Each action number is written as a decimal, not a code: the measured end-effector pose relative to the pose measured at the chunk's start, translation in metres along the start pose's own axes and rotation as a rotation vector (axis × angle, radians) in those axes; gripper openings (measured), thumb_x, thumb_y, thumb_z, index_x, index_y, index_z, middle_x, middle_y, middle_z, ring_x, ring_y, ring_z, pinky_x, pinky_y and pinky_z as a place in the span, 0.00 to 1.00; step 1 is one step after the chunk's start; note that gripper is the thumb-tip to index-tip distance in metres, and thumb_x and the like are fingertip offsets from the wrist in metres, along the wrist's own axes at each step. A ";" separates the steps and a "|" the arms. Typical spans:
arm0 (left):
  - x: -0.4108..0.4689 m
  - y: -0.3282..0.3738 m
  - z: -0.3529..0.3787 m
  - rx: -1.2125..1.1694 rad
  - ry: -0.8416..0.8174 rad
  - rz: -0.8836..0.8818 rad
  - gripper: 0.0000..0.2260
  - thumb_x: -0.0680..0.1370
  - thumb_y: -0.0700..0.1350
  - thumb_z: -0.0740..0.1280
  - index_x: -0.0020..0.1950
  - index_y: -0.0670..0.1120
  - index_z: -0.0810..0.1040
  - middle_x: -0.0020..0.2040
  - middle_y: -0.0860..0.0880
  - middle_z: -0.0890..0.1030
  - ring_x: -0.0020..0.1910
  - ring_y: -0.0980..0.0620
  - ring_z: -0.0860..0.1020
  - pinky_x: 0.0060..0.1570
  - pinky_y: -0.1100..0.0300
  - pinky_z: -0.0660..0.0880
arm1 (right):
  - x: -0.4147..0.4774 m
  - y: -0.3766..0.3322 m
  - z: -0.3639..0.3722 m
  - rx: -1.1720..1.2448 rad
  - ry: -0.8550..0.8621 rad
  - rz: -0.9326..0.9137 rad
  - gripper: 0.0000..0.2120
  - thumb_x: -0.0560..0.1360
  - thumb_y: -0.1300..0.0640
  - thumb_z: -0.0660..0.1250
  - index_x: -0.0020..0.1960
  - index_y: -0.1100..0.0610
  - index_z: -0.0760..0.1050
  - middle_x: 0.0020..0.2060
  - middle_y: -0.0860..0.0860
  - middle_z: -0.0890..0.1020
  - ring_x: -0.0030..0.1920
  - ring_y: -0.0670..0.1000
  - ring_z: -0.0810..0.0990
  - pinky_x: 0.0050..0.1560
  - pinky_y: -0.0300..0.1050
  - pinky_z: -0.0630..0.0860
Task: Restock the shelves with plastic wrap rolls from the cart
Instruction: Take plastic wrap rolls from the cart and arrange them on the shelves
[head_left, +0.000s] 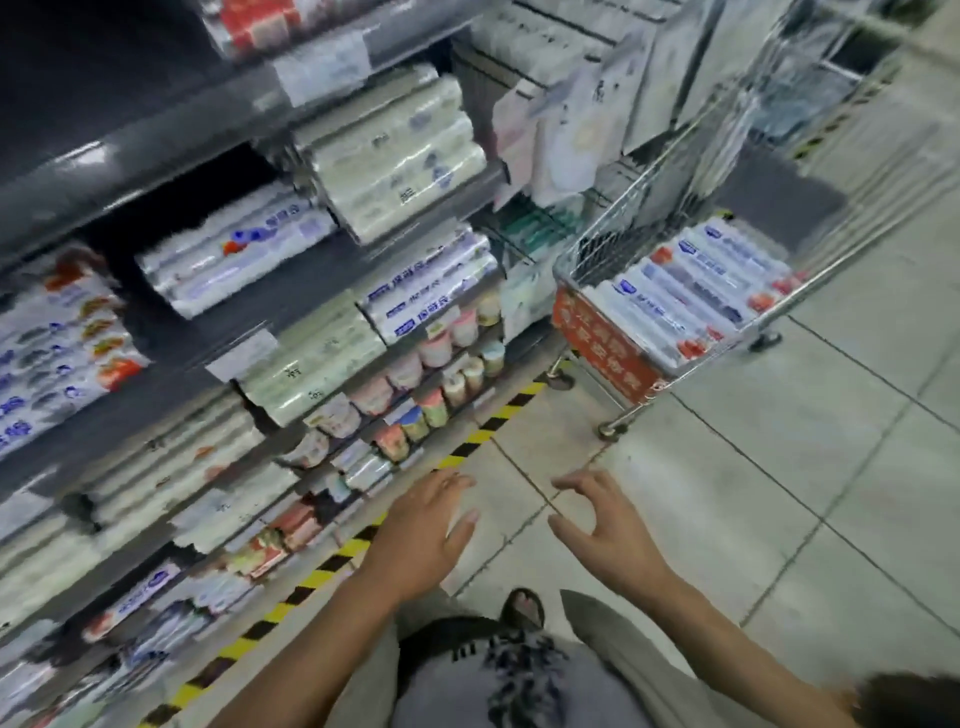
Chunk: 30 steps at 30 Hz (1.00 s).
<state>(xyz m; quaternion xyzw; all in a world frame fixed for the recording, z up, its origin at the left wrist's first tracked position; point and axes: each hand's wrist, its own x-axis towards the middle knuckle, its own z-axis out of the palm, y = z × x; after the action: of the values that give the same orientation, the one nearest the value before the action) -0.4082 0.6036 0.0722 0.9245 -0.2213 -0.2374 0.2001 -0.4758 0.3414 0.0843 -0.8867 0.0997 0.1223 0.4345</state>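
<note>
Several plastic wrap rolls (691, 291) with blue and red print lie side by side in a wire shopping cart (571, 260) at the right, standing against the shelving. The grey shelves (291, 306) on the left hold stacks of similar rolls (234, 254) on several levels. My left hand (421, 530) and my right hand (608, 525) both hover empty over the floor, well short of the cart, fingers spread and loosely bent. The picture is blurred.
A red sign (602, 353) hangs on the cart's front end. Yellow-black tape (311, 577) runs along the floor at the shelf base. Small jars and packs (441, 374) fill the lower shelves. Pale floor tiles (779, 493) stretch to the right.
</note>
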 end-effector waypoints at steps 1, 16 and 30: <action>0.013 0.013 0.001 0.004 -0.017 0.032 0.23 0.85 0.63 0.52 0.78 0.56 0.67 0.78 0.54 0.66 0.77 0.53 0.65 0.72 0.53 0.67 | -0.001 0.010 -0.008 0.014 0.019 0.028 0.17 0.77 0.47 0.70 0.65 0.46 0.75 0.61 0.40 0.72 0.62 0.40 0.71 0.64 0.40 0.68; 0.319 0.182 -0.017 0.078 -0.207 0.471 0.23 0.81 0.58 0.55 0.74 0.52 0.71 0.74 0.49 0.72 0.73 0.49 0.69 0.74 0.49 0.67 | 0.068 0.118 -0.159 0.108 0.337 0.346 0.14 0.73 0.45 0.69 0.58 0.40 0.75 0.59 0.33 0.69 0.62 0.31 0.68 0.63 0.32 0.64; 0.518 0.268 -0.026 0.120 -0.264 0.386 0.22 0.85 0.57 0.58 0.78 0.52 0.67 0.80 0.49 0.65 0.78 0.48 0.64 0.75 0.48 0.66 | 0.263 0.188 -0.324 0.028 0.266 0.254 0.15 0.73 0.46 0.69 0.59 0.48 0.79 0.56 0.43 0.75 0.58 0.39 0.72 0.58 0.21 0.60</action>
<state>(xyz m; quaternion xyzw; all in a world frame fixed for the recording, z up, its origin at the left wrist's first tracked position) -0.0701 0.1295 0.0389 0.8361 -0.4318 -0.3002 0.1559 -0.2371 -0.0484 0.0563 -0.8693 0.2691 0.0563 0.4107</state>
